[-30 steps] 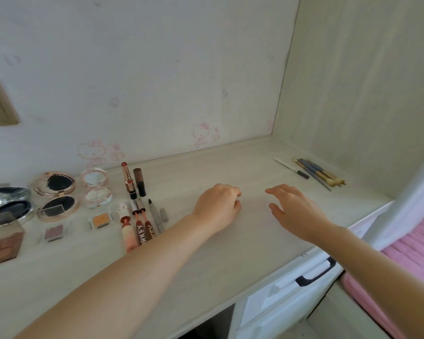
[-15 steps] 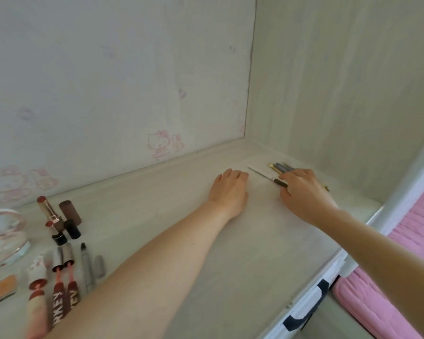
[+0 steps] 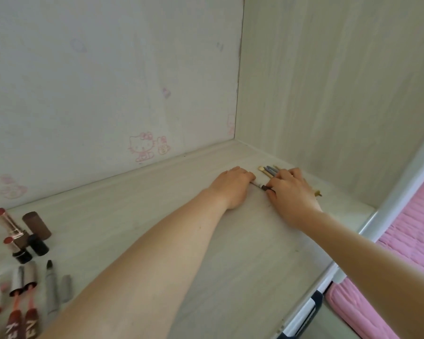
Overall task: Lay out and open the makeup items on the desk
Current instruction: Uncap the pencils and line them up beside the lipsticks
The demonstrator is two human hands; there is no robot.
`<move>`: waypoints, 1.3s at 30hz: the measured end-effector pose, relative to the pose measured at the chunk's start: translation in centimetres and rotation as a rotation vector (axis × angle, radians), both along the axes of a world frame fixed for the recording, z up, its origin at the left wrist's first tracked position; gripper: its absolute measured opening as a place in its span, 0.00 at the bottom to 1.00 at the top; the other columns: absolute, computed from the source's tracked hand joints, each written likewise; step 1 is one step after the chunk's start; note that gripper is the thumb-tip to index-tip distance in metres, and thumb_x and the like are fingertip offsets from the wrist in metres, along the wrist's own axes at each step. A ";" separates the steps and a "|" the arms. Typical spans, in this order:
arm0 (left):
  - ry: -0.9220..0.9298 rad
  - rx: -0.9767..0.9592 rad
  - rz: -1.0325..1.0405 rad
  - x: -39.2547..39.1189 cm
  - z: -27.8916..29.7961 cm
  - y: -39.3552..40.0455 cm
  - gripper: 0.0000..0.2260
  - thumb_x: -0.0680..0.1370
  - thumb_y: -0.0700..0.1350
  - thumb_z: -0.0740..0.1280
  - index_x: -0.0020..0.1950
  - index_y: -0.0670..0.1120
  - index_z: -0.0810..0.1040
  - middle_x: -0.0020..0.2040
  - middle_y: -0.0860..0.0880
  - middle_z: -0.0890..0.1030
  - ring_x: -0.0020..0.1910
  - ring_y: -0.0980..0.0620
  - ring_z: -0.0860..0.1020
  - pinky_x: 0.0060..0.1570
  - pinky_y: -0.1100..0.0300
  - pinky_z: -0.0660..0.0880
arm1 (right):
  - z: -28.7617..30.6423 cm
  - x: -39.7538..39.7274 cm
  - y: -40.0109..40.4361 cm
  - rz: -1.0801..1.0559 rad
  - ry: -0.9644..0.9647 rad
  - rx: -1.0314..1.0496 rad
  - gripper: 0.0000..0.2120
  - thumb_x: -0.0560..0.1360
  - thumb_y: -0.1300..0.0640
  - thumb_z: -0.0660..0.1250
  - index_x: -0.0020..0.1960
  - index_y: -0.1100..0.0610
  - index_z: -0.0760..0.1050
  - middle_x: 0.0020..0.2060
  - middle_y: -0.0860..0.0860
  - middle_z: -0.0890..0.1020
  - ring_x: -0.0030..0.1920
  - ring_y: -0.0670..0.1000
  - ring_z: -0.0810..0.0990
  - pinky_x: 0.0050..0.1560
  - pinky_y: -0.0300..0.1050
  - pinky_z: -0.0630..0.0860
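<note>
A thin white pencil (image 3: 258, 184) with a dark end lies on the pale desk (image 3: 230, 253) near the back right corner. My left hand (image 3: 233, 188) rests palm down, its fingertips touching the pencil's white end. My right hand (image 3: 293, 193) lies over a bunch of makeup brushes (image 3: 269, 170); its thumb and forefinger pinch the pencil's dark end. At the far left lie opened lipsticks (image 3: 9, 225), a brown cap (image 3: 36, 225), lip glosses (image 3: 22, 311) and a grey pencil (image 3: 51, 287).
The back wall with pink cat stickers (image 3: 142, 148) and a side panel (image 3: 328, 106) close in the corner. The desk's front edge runs down to the right, with a dark drawer handle (image 3: 311, 311) below it and pink bedding (image 3: 406, 253) beyond.
My view swung right, pushing the compacts out of sight. Both hands slid to the back right corner. My right hand covered the brushes and closed on the pencil's dark end.
</note>
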State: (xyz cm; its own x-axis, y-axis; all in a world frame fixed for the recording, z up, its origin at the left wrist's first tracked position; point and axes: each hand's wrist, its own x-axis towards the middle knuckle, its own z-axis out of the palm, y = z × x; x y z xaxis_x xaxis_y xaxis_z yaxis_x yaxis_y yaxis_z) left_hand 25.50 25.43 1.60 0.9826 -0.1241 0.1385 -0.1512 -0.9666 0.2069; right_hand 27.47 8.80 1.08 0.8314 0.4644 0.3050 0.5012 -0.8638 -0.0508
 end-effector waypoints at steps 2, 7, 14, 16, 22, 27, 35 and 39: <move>-0.029 0.000 0.019 -0.7 -0.1 0.1 0.21 0.78 0.35 0.55 0.71 0.46 0.69 0.68 0.44 0.71 0.68 0.44 0.67 0.66 0.51 0.65 | 0.0 -0.6 0.1 -0.001 -0.006 0.010 0.14 0.80 0.52 0.57 0.57 0.56 0.79 0.57 0.52 0.75 0.62 0.56 0.64 0.55 0.50 0.71; -0.060 0.002 0.048 -3.6 -0.1 0.8 0.16 0.80 0.38 0.56 0.66 0.46 0.74 0.61 0.44 0.73 0.63 0.44 0.69 0.58 0.51 0.70 | 0.0 -2.7 0.3 0.042 0.008 0.063 0.13 0.79 0.53 0.60 0.56 0.55 0.80 0.57 0.51 0.77 0.63 0.56 0.65 0.59 0.50 0.70; -0.117 -0.089 0.056 -10.9 0.2 2.7 0.11 0.81 0.42 0.59 0.57 0.44 0.79 0.54 0.45 0.76 0.59 0.47 0.71 0.57 0.51 0.71 | 0.8 -8.4 0.5 0.140 0.037 0.154 0.11 0.79 0.52 0.61 0.57 0.52 0.79 0.52 0.48 0.78 0.58 0.53 0.68 0.55 0.44 0.67; -0.123 -0.103 0.049 -13.0 1.0 3.1 0.10 0.81 0.42 0.59 0.55 0.43 0.80 0.53 0.45 0.76 0.58 0.47 0.71 0.57 0.52 0.70 | 1.2 -10.2 0.9 0.169 0.063 0.231 0.09 0.79 0.53 0.62 0.55 0.53 0.79 0.49 0.48 0.80 0.55 0.52 0.72 0.50 0.42 0.69; -0.231 -0.132 0.054 -19.5 4.6 4.7 0.09 0.81 0.41 0.60 0.53 0.43 0.79 0.49 0.47 0.75 0.45 0.45 0.76 0.49 0.51 0.72 | 4.2 -15.5 3.4 0.164 0.300 0.684 0.07 0.78 0.59 0.63 0.49 0.54 0.80 0.38 0.48 0.82 0.40 0.49 0.79 0.35 0.31 0.71; -0.307 -0.171 0.085 -26.1 6.7 6.8 0.11 0.79 0.40 0.60 0.58 0.46 0.78 0.50 0.54 0.74 0.41 0.56 0.73 0.46 0.60 0.70 | 6.9 -20.2 6.0 0.231 0.403 0.799 0.09 0.78 0.58 0.63 0.43 0.52 0.80 0.33 0.46 0.82 0.35 0.49 0.76 0.37 0.39 0.73; -0.412 -0.298 0.223 -37.7 8.0 10.8 0.06 0.76 0.44 0.69 0.53 0.47 0.79 0.44 0.58 0.75 0.40 0.70 0.73 0.40 0.72 0.67 | 8.0 -28.2 11.5 0.441 0.584 0.801 0.14 0.79 0.53 0.62 0.37 0.49 0.81 0.28 0.46 0.81 0.33 0.48 0.75 0.38 0.49 0.73; -0.400 -0.314 0.270 -43.1 7.1 13.1 0.03 0.76 0.42 0.70 0.49 0.47 0.80 0.42 0.56 0.78 0.39 0.66 0.73 0.39 0.72 0.67 | 7.1 -32.4 14.2 0.497 0.661 0.754 0.16 0.79 0.52 0.62 0.36 0.55 0.80 0.29 0.51 0.81 0.31 0.48 0.74 0.37 0.48 0.73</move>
State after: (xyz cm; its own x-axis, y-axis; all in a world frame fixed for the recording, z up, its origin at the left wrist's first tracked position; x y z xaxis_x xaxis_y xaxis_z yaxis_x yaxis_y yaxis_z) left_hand -17.56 38.48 8.72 0.8370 0.2314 0.4959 -0.0328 -0.8833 0.4677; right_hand -4.93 23.03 8.22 0.7076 0.6728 0.2157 0.4633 -0.2113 -0.8607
